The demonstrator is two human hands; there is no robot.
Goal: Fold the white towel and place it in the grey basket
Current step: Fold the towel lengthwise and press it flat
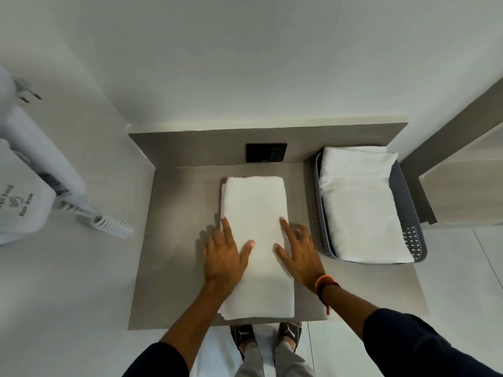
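Both hands, the left hand (221,258) and right hand (298,253), press flat and ungrasping on the white towel's (257,205) long edges, seemingly squaring the fold on the desk (179,213) beside the grey basket (408,213).

Soft, even indoor light, faint shadows, wide-angle bending at the edges, slightly blurred, perhaps from motion.
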